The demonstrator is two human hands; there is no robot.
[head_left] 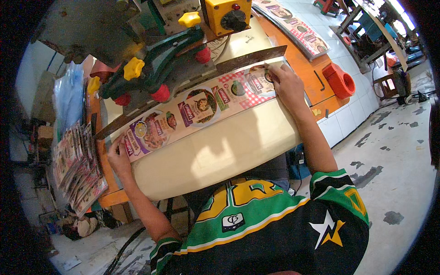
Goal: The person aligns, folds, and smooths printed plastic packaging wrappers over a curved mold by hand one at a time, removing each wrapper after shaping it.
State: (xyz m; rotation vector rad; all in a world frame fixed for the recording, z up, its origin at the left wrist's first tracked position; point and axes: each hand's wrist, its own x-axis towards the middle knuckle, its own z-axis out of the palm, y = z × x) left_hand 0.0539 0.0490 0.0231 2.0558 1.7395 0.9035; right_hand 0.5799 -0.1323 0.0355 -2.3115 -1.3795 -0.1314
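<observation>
A long printed strip with food pictures [179,127] lies across a cream-coloured work surface [220,151], along a dark metal bar [252,58]. At the strip's left end, my left hand [120,159] has its fingers closed on the edge. My right hand [285,85] pinches the far right corner, close to the bar's end. Both forearms reach in from below, spread wide. Just beyond the strip stands a machine with dark green arms [172,52], yellow star knobs [134,68] and red caps [160,93].
Stacked printed packs [78,169] hang over the table's left edge. More printed strips [293,27] lie at the far right. A red tape dispenser-like ring [338,80] and a black hex key [319,80] rest on the orange tabletop [300,68]. A yellow control box [228,16] sits above.
</observation>
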